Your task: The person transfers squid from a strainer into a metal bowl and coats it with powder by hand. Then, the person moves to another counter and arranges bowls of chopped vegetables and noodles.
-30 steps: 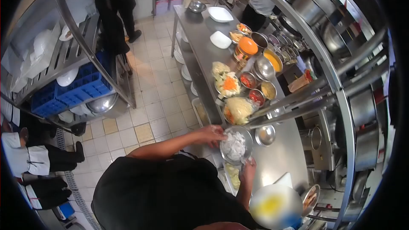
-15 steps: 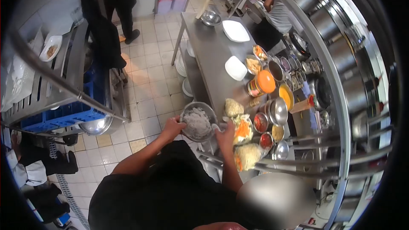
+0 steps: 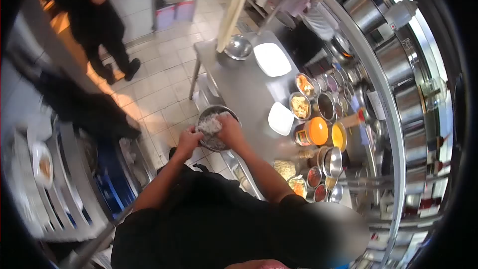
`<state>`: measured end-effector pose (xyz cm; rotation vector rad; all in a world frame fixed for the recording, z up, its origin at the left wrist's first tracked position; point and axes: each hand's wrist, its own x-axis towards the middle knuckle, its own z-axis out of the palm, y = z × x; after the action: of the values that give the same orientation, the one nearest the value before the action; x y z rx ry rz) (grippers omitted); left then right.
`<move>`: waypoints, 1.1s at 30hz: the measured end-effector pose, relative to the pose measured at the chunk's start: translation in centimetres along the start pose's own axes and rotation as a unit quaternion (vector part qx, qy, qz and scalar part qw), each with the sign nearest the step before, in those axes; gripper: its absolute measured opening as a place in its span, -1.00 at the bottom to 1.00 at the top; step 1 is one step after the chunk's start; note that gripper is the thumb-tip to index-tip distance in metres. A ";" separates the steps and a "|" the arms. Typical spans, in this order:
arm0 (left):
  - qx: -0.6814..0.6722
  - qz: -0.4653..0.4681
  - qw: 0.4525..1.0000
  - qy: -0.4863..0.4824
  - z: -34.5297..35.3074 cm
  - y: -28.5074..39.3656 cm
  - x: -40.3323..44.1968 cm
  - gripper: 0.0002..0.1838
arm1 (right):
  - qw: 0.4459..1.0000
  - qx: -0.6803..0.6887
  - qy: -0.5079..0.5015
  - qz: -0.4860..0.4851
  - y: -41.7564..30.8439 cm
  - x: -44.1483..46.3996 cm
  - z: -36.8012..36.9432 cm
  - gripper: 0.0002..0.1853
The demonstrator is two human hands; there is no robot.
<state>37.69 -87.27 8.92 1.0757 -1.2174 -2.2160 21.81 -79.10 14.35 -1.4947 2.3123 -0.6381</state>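
Observation:
A round metal bowl is at the left edge of the steel table, in front of my body. Clumpy white food, perhaps rice or noodles, is inside it. My left hand grips the bowl's near left rim. From the right, my right hand reaches into the bowl, its fingers curled around a lump of the white food, which rises near the rim. The fingertips of the right hand are partly hidden by the food.
The steel table bears white square plates, an orange-lidded jar, an empty metal bowl and several bowls of ingredients along its right side. A rack stands at left. A person in black stands behind.
My right hand has left the table side and gone into the bowl, taking hold of the white food. My view has shifted, and the bowl appears slightly higher and further left.

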 end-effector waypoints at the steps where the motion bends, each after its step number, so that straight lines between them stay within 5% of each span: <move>1: -0.007 0.000 1.000 -0.027 -0.9 1.2 2.3 -0.76 | 1.000 0.004 0.013 0.016 -0.3 2.2 -0.6 -0.53; 5: -0.004 0.002 0.996 -0.090 -2.1 10.7 8.2 -0.78 | 0.986 0.097 0.134 0.019 -2.4 9.7 -2.4 -0.50; 8: 0.050 0.014 0.994 -0.098 -1.8 16.0 12.0 -0.87 | 0.987 0.110 0.118 0.015 -3.2 14.0 -3.5 -0.48; 14: 0.023 -0.020 0.989 -0.146 -3.7 17.8 22.2 -0.68 | 0.980 0.128 0.137 0.072 -3.1 20.0 -7.8 -0.50; 18: 0.180 0.063 0.961 -0.199 -6.3 19.7 28.1 -0.63 | 0.952 0.151 0.251 0.091 -1.8 23.6 -7.2 -0.57; 21: 0.407 0.201 0.849 -0.271 -9.3 21.3 31.7 -0.59 | 0.896 0.223 0.357 0.140 -3.2 23.7 -8.9 -0.62; 24: 0.235 0.024 0.925 -0.297 -9.1 22.0 33.8 -0.55 | 0.826 0.287 0.466 0.133 -1.8 22.4 -9.5 -0.67; 28: 0.194 -0.102 0.910 -0.352 -8.6 21.3 35.5 -0.50 | 0.667 0.435 0.579 0.175 -1.5 18.4 -9.6 -0.79; 33: 0.198 -0.174 0.882 -0.390 -7.2 18.2 35.4 -0.60 | 0.570 0.454 0.661 0.177 -3.4 13.4 -11.0 -0.81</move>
<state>20.63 -123.82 6.35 0.5272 -2.0048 -2.9028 13.61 -90.37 25.22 0.2252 1.9628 -2.8645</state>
